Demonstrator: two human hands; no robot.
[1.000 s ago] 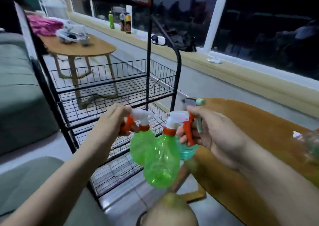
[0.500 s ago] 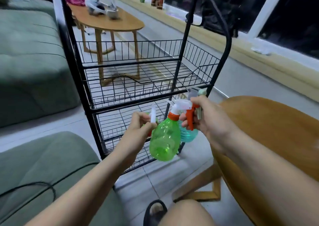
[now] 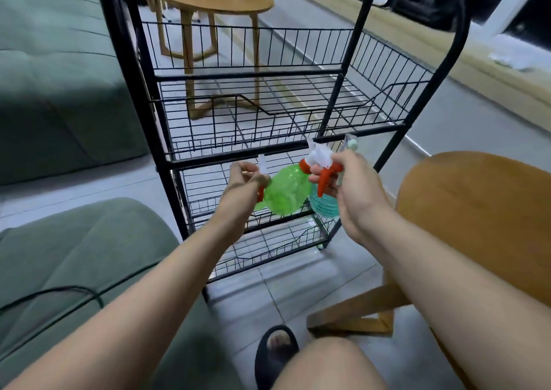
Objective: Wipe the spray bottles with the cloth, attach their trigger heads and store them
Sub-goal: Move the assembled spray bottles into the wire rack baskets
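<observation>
Green and teal plastic bottles, heads fitted, held in front of the rack: by my reading only storing is left.

Translucent, bulbous green bottle [image 3: 286,194] hangs from its white-and-orange trigger head [image 3: 320,155], which the right hand [image 3: 354,187] grasps with curled fingers [image 3: 343,158]. The same hand holds the ribbed teal bottle [image 3: 323,209] just behind it, at 4 o'clock. At 9 o'clock the left hand [image 3: 243,187] clenches round a second trigger head [image 3: 262,166], whose bottle is mostly hidden. No cloth shows, so wiping seems finished, and no bottle sits on a shelf yet. The black wire rack [image 3: 250,75], thin rods in open grids, stands at 12 o'clock. A smooth rounded wooden desk [image 3: 477,211] lies at 3 o'clock and a soft green sofa [image 3: 59,91] at 9.
</observation>
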